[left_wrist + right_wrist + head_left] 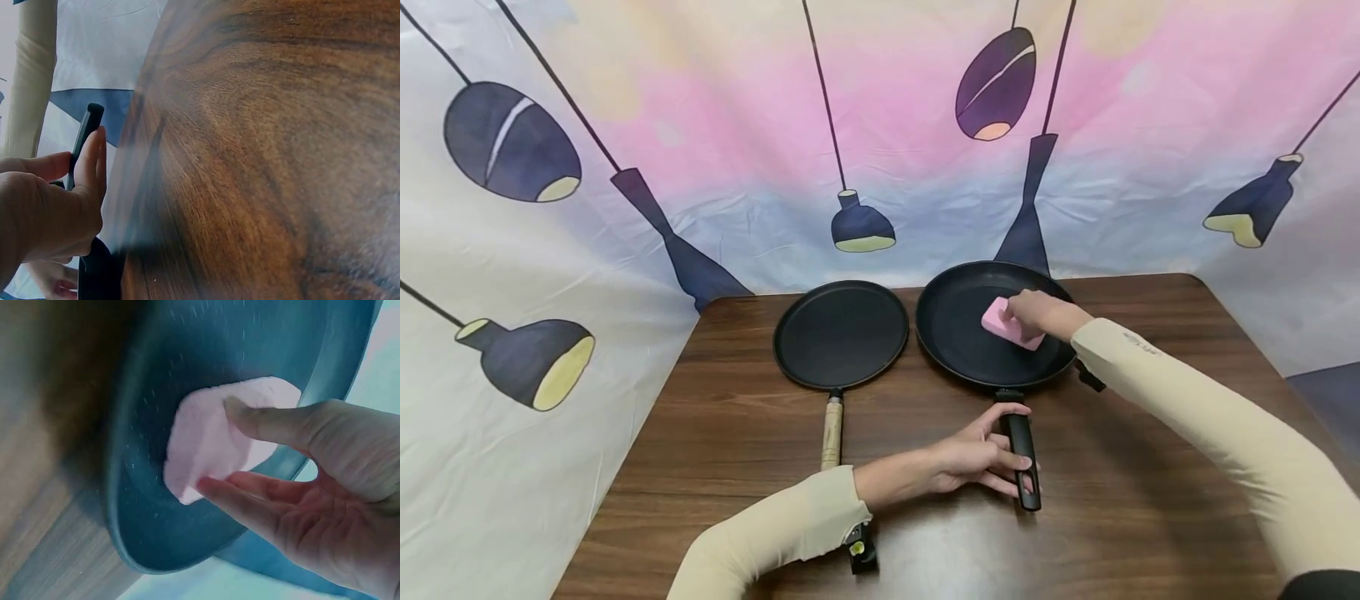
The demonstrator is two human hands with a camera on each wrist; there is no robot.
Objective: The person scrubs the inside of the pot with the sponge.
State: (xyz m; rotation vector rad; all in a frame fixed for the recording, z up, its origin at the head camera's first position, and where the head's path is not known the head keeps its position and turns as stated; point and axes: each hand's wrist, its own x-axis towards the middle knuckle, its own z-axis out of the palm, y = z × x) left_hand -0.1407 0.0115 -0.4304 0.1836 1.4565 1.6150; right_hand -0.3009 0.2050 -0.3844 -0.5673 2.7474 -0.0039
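A black frying pan (955, 333) with raised sides stands at the back of the table, its handle (1028, 487) pointing toward me. My left hand (973, 458) grips that handle, thumb on one side and fingers on the other; the left wrist view shows the handle (84, 137) between them. Inside the pan, my right hand (1037, 312) pinches a pink sponge (1011, 325) against the dark surface. Up close in the right wrist view, thumb and fingertips press into the sponge (209, 437), and small pale specks dot the pan (150, 519) around it.
Left of the frying pan lies a flat black pan (841, 333) with a light wooden handle (832, 433), partly behind my left forearm. Both rest on a brown wooden table (722, 417). A cloth backdrop (760, 167) printed with lamps hangs right behind the table's far edge.
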